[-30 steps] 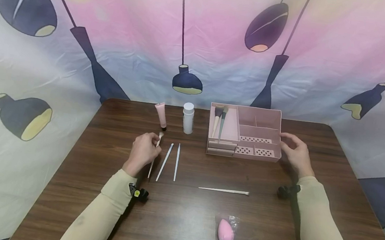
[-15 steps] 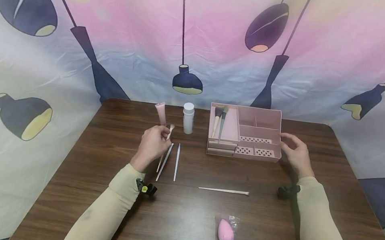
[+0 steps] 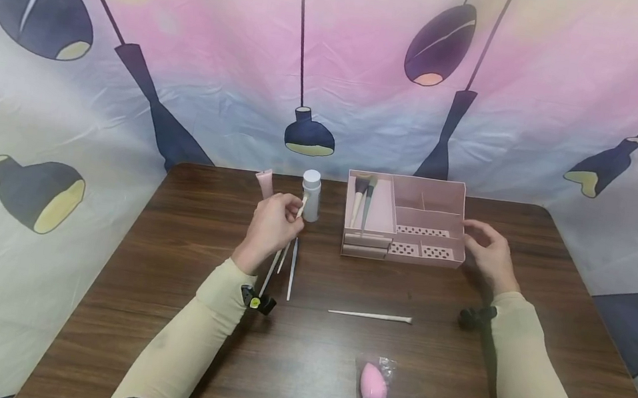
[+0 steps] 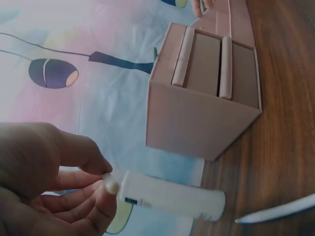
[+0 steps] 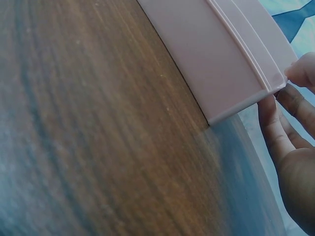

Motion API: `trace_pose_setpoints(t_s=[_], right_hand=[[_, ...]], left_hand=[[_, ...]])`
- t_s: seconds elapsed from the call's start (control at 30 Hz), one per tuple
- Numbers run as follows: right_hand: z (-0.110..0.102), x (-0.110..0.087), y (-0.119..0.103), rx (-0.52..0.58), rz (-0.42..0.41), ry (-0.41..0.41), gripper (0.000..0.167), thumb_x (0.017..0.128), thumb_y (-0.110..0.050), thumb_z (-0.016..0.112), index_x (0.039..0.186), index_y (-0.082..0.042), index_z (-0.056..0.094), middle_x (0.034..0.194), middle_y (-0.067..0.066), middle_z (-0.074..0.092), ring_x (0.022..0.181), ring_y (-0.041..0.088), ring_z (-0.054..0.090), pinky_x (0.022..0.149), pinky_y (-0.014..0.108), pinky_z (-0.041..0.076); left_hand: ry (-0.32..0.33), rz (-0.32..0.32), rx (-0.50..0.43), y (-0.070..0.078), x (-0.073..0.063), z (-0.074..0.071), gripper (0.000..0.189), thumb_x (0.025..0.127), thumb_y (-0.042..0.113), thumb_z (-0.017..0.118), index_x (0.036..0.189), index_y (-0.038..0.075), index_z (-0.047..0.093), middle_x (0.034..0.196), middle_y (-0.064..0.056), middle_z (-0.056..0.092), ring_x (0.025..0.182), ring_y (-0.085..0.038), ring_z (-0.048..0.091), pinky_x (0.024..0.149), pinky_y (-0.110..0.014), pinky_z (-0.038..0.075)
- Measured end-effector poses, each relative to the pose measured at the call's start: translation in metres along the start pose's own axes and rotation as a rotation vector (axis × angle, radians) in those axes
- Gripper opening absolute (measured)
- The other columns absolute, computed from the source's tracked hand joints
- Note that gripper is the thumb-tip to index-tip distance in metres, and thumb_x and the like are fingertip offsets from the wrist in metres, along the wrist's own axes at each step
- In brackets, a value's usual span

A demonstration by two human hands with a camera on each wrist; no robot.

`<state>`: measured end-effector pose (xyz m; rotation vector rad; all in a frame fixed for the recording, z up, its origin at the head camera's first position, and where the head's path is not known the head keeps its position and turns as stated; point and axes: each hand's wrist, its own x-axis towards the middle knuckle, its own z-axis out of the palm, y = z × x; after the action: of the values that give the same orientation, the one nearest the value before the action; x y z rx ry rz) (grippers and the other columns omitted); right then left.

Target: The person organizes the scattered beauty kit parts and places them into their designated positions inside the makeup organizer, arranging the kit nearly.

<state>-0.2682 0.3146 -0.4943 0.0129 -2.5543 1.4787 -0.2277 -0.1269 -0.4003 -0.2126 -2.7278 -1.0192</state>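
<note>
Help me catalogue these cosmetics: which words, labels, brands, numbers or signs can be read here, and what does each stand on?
No text can be read.
White bottle: a small dark patch and faint marks show in the left wrist view, too blurred to read.
Pink squeeze tube: partly hidden; no legible lettering.
Wrapped pink makeup sponge: no legible lettering.
Pink makeup organizer: no lettering seen.

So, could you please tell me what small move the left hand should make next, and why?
Perhaps the left hand should carry its pinched brush toward the pink organizer, since two brushes sit in its left compartment and the right hand touches its side.
</note>
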Motion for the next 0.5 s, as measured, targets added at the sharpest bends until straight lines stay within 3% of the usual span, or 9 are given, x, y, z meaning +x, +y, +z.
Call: trace_pose_setpoints(t_s=[0.27,0.5], right_hand=[[-0.001,0.000,-0.002,0.000,0.005,-0.006,0.037,0.095,-0.017,0.062,0.130,-0.006,0.059,0.129,0.020,0.058,0.098,-0.006,0.053,0.078,0.010,0.045],[0.001,0.000,-0.001,0.029,-0.014,-0.003,0.036,0.094,-0.014,0.062,0.129,-0.005,0.059,0.124,0.009,0.061,0.096,-0.009,0.054,0.076,0.009,0.046]], left_hand=[[0.027,0.086,-0.017,0.019,0.014,0.004,0.025,0.079,0.006,0.070,0.104,0.001,0.069,0.092,-0.009,0.067,0.080,-0.020,0.066,0.076,-0.035,0.052],[0.024,0.075,-0.014,0.035,0.023,0.006,0.025,0.080,0.010,0.068,0.105,0.007,0.070,0.094,-0.005,0.068,0.081,-0.017,0.066,0.076,-0.035,0.052]])
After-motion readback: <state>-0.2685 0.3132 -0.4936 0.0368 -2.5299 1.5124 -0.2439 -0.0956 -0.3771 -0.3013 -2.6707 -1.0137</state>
